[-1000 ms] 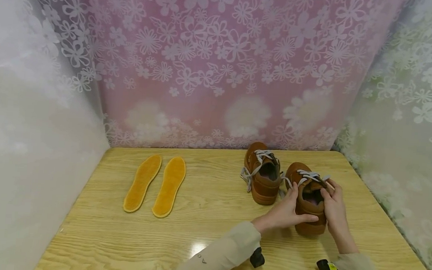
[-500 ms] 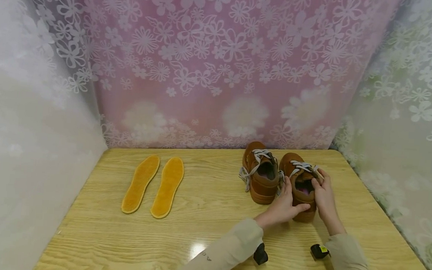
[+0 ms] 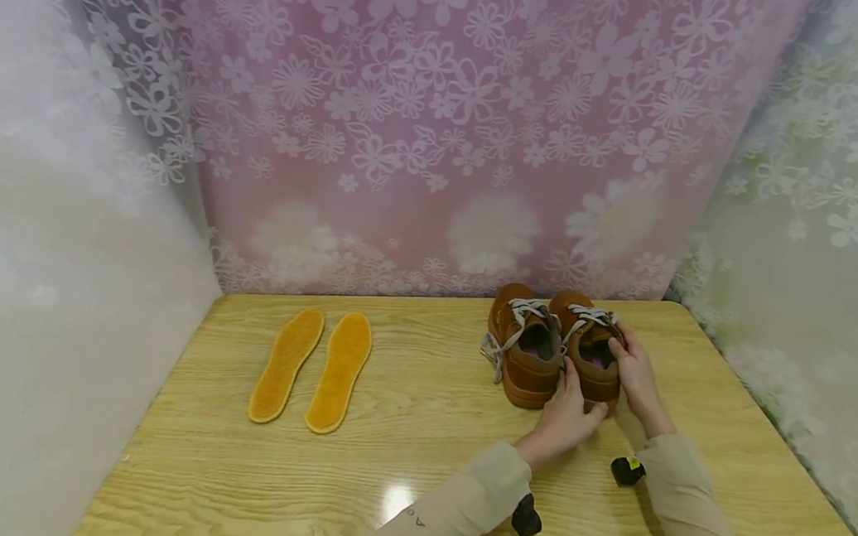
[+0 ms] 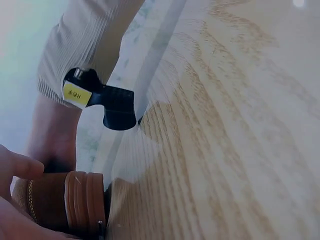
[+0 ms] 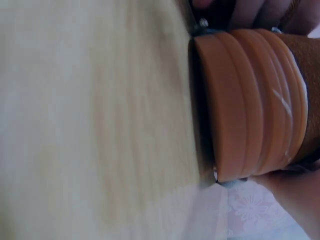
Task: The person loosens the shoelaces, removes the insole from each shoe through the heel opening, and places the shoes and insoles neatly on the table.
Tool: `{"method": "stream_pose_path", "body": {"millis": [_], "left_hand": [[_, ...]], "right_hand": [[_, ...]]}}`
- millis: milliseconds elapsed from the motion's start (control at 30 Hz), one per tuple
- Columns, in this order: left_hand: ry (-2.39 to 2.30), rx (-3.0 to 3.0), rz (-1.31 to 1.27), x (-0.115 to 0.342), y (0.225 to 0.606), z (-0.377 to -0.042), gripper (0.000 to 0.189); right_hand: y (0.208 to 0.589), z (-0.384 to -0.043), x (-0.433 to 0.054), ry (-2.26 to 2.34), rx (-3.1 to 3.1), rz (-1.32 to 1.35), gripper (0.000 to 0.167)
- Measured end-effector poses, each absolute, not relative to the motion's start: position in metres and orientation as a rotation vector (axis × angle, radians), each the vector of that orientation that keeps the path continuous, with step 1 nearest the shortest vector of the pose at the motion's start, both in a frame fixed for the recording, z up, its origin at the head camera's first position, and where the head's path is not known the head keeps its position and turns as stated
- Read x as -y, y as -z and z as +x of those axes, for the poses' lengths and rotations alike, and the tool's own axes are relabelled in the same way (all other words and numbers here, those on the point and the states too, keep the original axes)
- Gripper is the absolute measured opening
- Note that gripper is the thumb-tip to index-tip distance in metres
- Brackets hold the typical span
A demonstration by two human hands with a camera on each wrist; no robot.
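Two brown lace-up shoes with pale laces stand side by side at the back right of the table, toes toward the back wall. The right-hand shoe (image 3: 600, 388) is gripped by both hands. My left hand (image 3: 566, 415) has its thumb behind the heel and its fingers on the inner side, between the shoes. My right hand (image 3: 637, 374) holds the outer side, thumb at the collar opening. The left-hand shoe (image 3: 529, 385) is right against it, a small tag among its laces. In the left wrist view the held shoe's heel (image 4: 82, 200) shows ridged sole edging.
Two orange-yellow insoles, the left insole (image 3: 286, 366) and the right insole (image 3: 339, 371), lie flat at the left of the wooden table (image 3: 234, 487). A flowered pink curtain (image 3: 446, 136) hangs behind the back edge. Black wrist cameras sit at both cuffs.
Both hands have moved the right-hand shoe left and toward the back, closing the gap to the other shoe. The left-hand shoe and the insoles stay in place.
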State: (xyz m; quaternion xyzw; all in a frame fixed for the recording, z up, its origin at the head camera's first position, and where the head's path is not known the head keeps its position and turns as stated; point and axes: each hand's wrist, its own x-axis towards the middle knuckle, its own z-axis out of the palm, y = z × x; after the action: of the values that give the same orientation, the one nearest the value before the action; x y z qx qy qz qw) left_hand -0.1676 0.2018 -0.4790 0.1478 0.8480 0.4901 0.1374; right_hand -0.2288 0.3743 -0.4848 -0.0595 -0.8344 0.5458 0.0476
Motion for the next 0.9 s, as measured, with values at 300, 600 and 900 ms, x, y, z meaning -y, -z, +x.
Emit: {"method": "stream_pose_path", "body": {"millis": [300,600,900], "left_hand": [[-1.356,-2.448,0.511,-0.192,0.475,-0.169,0.083],[-1.175,-2.467,0.759,-0.182,0.468,-0.170,0.073],[-1.020,-2.440,1.117,-0.148,0.447,-0.171,0.043]], "right_hand": [[0.486,-0.238,-0.381,-1.842,2.539,-0.139,0.068],[0.468,-0.225,-0.384,-1.875,2.553,-0.377,0.080],[0.454,-0.210,-0.374,-1.698,2.534,-0.451,0.076]]}}
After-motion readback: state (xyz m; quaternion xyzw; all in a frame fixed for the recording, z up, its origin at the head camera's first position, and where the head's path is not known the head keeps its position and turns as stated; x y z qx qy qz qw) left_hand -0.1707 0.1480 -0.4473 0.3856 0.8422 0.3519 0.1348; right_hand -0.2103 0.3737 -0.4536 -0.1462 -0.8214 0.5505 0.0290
